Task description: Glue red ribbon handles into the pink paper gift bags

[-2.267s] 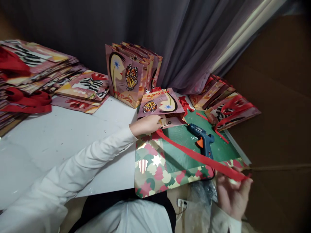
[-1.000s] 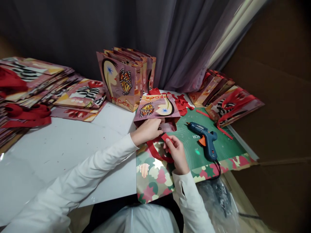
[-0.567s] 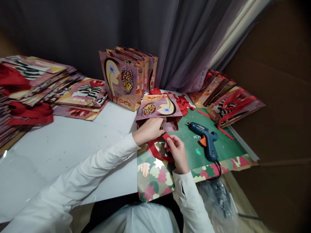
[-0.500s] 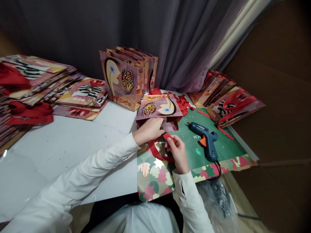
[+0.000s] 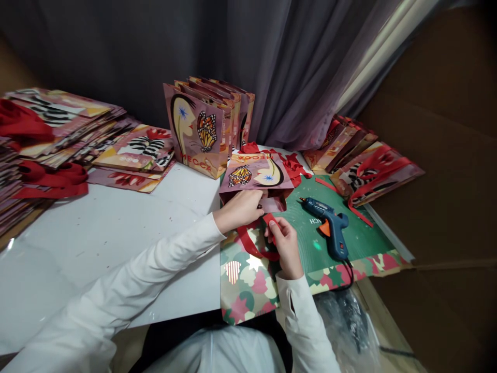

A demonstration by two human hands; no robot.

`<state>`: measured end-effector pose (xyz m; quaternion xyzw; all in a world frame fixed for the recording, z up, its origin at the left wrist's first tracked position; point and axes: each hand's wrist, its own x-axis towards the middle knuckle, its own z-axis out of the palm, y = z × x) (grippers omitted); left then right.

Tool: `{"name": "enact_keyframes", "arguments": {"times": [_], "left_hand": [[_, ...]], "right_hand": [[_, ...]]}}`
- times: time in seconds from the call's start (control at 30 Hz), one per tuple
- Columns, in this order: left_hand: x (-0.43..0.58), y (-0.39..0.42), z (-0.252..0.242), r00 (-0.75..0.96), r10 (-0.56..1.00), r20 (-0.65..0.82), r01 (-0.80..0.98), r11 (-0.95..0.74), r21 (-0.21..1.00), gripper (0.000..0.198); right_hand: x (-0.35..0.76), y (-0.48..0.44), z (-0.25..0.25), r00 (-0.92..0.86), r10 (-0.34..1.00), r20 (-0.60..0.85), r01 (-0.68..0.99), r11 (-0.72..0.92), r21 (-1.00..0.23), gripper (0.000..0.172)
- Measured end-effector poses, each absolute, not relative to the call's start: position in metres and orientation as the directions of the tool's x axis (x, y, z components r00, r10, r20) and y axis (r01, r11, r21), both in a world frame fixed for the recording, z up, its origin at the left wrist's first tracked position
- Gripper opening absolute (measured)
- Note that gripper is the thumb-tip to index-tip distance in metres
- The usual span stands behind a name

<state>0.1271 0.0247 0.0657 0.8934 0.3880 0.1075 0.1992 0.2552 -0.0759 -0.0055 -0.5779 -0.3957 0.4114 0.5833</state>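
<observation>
A paper gift bag (image 5: 254, 173) with a butterfly and face print lies on its side, its mouth toward me. My left hand (image 5: 243, 210) is at that mouth, fingers curled at the opening; the fingertips are partly hidden, and whether they grip the bag's edge is unclear. Just right of it, my right hand (image 5: 285, 241) pinches the end of a red ribbon (image 5: 268, 219) between thumb and fingers. The ribbon loops down below the bag's mouth over the camouflage-patterned edge of the green board. To the right lies a blue glue gun (image 5: 328, 223) with an orange trigger, its nozzle pointing left.
Several upright bags (image 5: 198, 129) stand behind. Flat bags (image 5: 77, 129) with red ribbons (image 5: 54, 178) are stacked at left on the white table (image 5: 147, 238). More bags (image 5: 376, 171) lean at back right, near loose ribbon pieces (image 5: 293, 166). A cardboard wall (image 5: 450, 155) rises at right.
The view has shifted very slightly, so the bags appear a little further right. Both hands keep the same pose at the bag and ribbon.
</observation>
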Motion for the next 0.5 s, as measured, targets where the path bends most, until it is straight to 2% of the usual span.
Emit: {"name": "enact_keyframes", "arguments": {"times": [0.33, 0.5], "left_hand": [[0.128, 0.022, 0.065, 0.677, 0.736, 0.021, 0.650, -0.610, 0.454, 0.041], [0.128, 0.022, 0.064, 0.686, 0.727, 0.034, 0.635, -0.621, 0.459, 0.041]], "right_hand": [[0.251, -0.068, -0.009, 0.432, 0.900, 0.050, 0.037, 0.038, -0.999, 0.031], [0.239, -0.065, -0.012, 0.565, 0.824, 0.042, -0.042, 0.080, -0.996, 0.031]]}}
